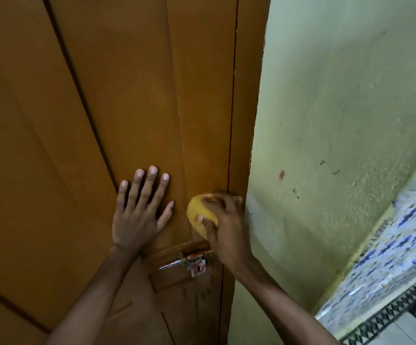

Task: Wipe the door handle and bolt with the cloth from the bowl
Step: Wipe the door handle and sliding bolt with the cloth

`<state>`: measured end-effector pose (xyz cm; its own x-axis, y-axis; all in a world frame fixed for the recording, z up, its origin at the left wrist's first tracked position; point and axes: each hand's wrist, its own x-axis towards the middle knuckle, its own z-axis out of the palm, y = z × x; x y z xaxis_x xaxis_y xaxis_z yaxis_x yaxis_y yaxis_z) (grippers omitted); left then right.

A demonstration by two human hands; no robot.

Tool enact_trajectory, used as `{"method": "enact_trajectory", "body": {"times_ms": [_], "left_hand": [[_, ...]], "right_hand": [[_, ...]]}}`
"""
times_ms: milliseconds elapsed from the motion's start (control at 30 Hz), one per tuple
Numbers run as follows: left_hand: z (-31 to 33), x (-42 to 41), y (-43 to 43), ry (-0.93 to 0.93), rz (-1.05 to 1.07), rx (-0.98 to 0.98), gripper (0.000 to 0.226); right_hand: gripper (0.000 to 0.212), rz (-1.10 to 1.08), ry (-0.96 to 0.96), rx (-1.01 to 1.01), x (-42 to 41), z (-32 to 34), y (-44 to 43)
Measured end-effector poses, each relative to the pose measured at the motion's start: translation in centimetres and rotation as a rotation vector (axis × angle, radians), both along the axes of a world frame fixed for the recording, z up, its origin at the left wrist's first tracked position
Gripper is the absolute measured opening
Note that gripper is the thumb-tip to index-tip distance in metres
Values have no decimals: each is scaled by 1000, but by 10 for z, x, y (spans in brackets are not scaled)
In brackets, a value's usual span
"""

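Observation:
A brown wooden door (pixel 107 108) fills the left of the view. My right hand (pixel 226 225) grips a bunched yellow cloth (pixel 197 212) and presses it against the door near its right edge, just above the bolt. The metal sliding bolt (pixel 187 261), with red paint marks, sits on the door below the cloth. My left hand (pixel 139 207) lies flat on the door with fingers spread, to the left of the cloth. The handle is hidden, possibly under the cloth and hand. No bowl is in view.
The brown door frame (pixel 244 120) runs beside a pale green wall (pixel 338 120) on the right. Blue-and-white patterned tiles (pixel 396 257) line the lower right, above a black-and-white border on the floor.

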<state>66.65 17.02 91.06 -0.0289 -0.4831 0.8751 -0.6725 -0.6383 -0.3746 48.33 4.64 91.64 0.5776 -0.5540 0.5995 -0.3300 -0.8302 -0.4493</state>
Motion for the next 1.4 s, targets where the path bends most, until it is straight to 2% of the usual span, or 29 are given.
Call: {"method": "enact_trajectory", "body": {"times_ms": [67, 133, 233, 300, 433, 467, 500, 633, 767, 800, 867, 933, 1000, 1100, 1300, 1400], "left_hand": [[0, 1, 1, 8, -5, 8, 69], [-1, 2, 1, -3, 2, 16, 69], [-2, 2, 1, -7, 2, 17, 69], [-2, 2, 0, -6, 11, 13, 69], [-3, 1, 0, -4, -3, 10, 70], [-3, 1, 0, -8, -4, 10, 70], [-3, 1, 0, -8, -6, 8, 70], [-2, 0, 0, -2, -11, -2, 70], [-2, 1, 0, 9, -19, 5, 71], [-2, 1, 0, 8, -16, 6, 71], [-3, 2, -1, 9, -15, 3, 70], [-4, 2, -1, 8, -17, 2, 70], [-4, 2, -1, 4, -17, 7, 71], [-3, 2, -1, 3, -14, 0, 70], [-6, 4, -1, -21, -8, -3, 71], [-5, 4, -2, -28, -8, -1, 71]], "right_hand": [[57, -26, 111, -71, 6, -22, 4], [57, -25, 0, -21, 8, -30, 0], [47, -51, -198, 136, 11, -30, 0], [47, -71, -200, 159, 15, -29, 6], [49, -86, -12, -123, 17, -34, -1], [48, -81, -4, -124, 17, -34, -4], [46, -82, -28, -76, 17, -34, -4], [34, -126, -280, 330, 28, -28, 10], [32, -204, -426, 656, 26, -16, 18], [35, -254, -454, 789, 23, -17, 18], [44, -344, -528, 1213, 22, -27, 13], [51, -210, -610, 1599, 14, -28, 8], [63, 14, -534, 1776, 2, -17, 8], [75, 168, -526, 1916, 6, -19, 9], [55, 191, -556, 1923, 9, -36, 22], [60, 147, -570, 1907, 14, -36, 18]]}}
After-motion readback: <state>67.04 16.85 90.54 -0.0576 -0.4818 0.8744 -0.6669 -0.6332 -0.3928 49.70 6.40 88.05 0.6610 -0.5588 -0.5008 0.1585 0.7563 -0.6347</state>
